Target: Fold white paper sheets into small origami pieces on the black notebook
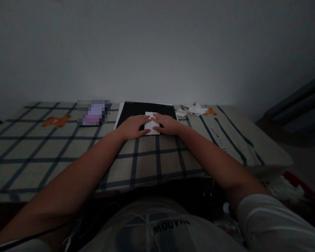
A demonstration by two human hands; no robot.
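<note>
Your two hands meet over a small white paper (151, 125), which lies on a black pad (131, 110) near its front edge. Your left hand (132, 127) rests at the paper's left side, its fingers lying on the upper part and its thumb set lower down, with a gap between thumb and fingers. Your right hand (169, 125) mirrors it from the right: fingers on the upper part, thumb lower and apart from them. Neither hand is clamped on the paper; both lie palm down, and the fingertips of the two hands come close together over it.

The pad sits at the middle of the tabletop (76, 147), toward the wall (157, 52), with white sheets (118, 119) showing from under its left edge. A checked cloth (157, 161) covers the tabletop, with an orange figure printed on its left part and another partly showing on its right. To the left of the pad, well apart from your hands, lies a phone (94, 113), blurred out by blocks. Just beside the pad's right edge is a small folded piece (181, 112), and near it lie more folded papers (198, 110), one with a point standing up.
</note>
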